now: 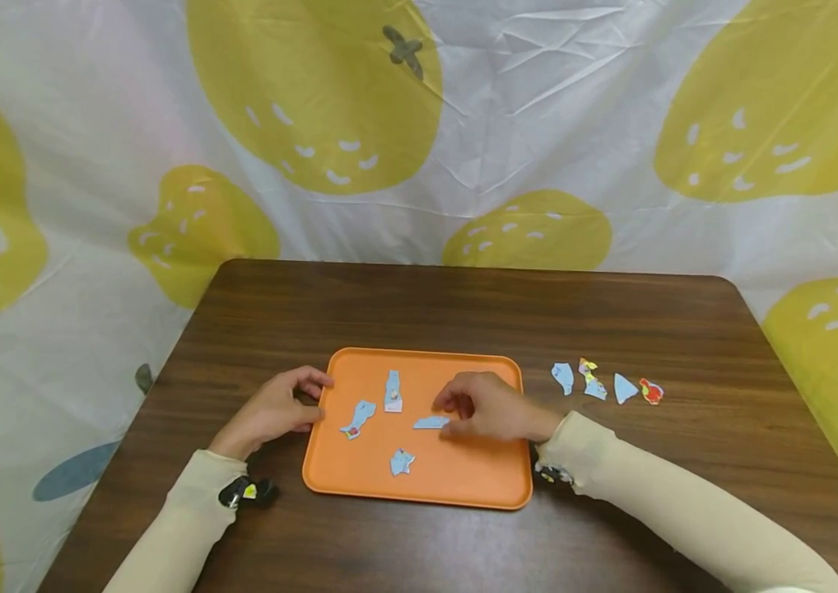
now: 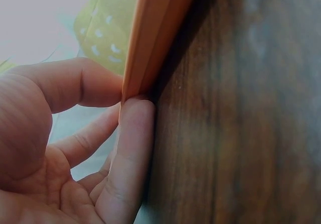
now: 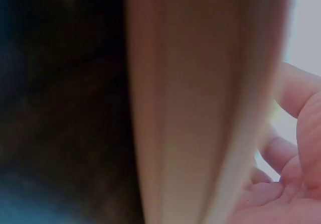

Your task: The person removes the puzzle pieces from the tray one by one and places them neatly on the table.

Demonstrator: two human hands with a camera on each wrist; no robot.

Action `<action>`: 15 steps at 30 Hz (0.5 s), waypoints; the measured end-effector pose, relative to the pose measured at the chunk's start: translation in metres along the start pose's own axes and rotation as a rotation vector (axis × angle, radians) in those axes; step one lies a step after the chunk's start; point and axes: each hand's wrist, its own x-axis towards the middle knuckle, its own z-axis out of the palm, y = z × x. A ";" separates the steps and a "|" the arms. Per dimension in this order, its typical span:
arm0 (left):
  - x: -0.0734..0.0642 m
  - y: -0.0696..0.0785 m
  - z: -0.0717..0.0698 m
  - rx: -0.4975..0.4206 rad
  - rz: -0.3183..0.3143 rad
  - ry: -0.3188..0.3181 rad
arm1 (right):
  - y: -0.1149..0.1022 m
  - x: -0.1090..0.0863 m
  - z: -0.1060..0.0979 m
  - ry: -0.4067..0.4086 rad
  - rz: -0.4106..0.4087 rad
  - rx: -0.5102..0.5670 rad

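An orange tray [image 1: 463,482] lies on the table in the head view. My left hand [image 1: 278,408] holds its left edge, and in the left wrist view the thumb and a finger [image 2: 135,133] meet at the rim. Over the tray's right half, my right hand [image 1: 489,408] has bent fingers spread apart from the thumb. Its thumb overlaps the right end of a flat light-blue piece [image 1: 428,422]. Also on the tray are a blue piece with a white end [image 1: 393,389], a wavy blue piece with red [image 1: 360,417] and a jagged blue piece [image 1: 402,461].
Right of the tray, a row on the brown table [image 1: 463,313] holds a blue piece [image 1: 563,377], a multicoloured piece [image 1: 592,380], a blue triangular piece [image 1: 624,388] and a red piece [image 1: 652,391]. A fruit-patterned curtain [image 1: 360,222] hangs behind the table.
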 end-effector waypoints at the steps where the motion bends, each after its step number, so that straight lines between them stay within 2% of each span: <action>1: 0.000 0.000 0.000 0.001 0.000 0.001 | 0.000 0.000 0.000 -0.001 -0.004 -0.006; 8: -0.002 0.001 0.000 -0.003 -0.004 0.002 | 0.000 0.001 0.003 -0.006 -0.028 -0.056; 15: 0.000 0.000 0.000 -0.007 -0.009 0.001 | 0.002 -0.001 0.003 -0.016 -0.038 -0.043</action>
